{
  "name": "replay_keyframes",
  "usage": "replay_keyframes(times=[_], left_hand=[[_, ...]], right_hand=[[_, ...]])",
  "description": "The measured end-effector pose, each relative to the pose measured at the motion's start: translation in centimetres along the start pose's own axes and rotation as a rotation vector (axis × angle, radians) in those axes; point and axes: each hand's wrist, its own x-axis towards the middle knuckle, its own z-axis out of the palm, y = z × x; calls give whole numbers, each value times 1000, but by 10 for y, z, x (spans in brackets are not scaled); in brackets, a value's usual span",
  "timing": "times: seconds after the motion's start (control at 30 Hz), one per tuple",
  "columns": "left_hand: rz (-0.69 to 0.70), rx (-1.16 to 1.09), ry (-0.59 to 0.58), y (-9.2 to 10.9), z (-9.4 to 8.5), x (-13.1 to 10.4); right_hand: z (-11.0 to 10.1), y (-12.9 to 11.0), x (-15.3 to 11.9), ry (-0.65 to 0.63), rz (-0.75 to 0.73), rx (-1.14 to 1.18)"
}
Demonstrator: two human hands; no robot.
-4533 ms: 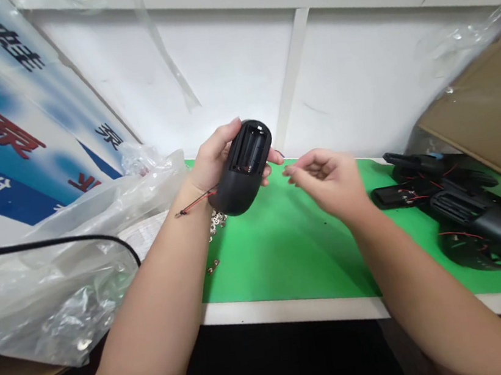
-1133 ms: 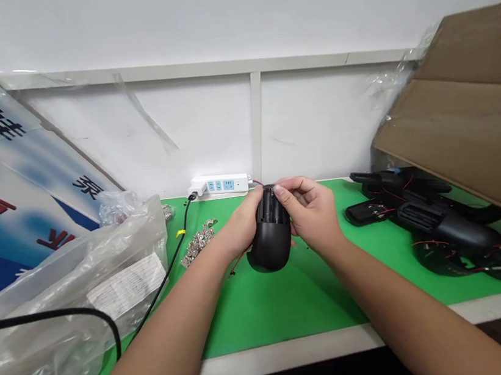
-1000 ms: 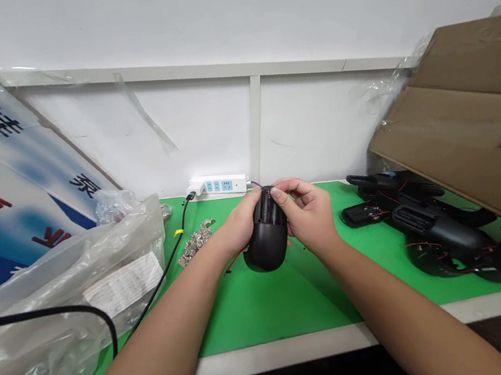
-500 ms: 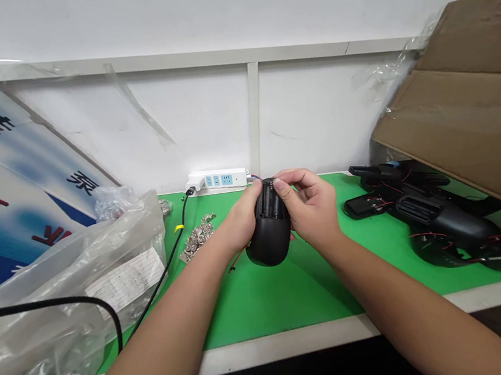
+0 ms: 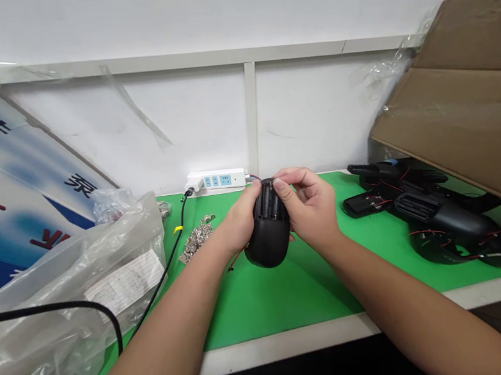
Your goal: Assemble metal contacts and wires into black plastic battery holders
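Holds the black shell (image 5: pixel 267 243) in the air above the green mat (image 5: pixel 284 306). Grips its left side with the left hand (image 5: pixel 242 219), and pinches the far right edge with thumb and finger of the right hand (image 5: pixel 308 201). Points the long axis away from the body, with slots (image 5: pixel 271 206) in the far half, nearest to the right thumb. Cannot tell of any small part under this thumb.

Left hand (image 5: pixel 242 220) partly behind black casing (image 5: pixel 268 243), cardboard box (image 5: pixel 461 104) partly beyond right edge.
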Motion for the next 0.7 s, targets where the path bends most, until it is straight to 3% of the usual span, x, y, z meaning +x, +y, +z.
replay_keyframes(times=[0.27, 0.43, 0.7], left_hand=[[3, 22, -62, 2, -1, 0], [9, 11, -63, -1, -2, 0], [-20, 32, -3, 3, 0, -2]], right_hand=[[-2, 0, 0, -5, 13, -11], [-2, 0, 0, 7, -17, -90], [-3, -2, 4, -42, 47, 15]])
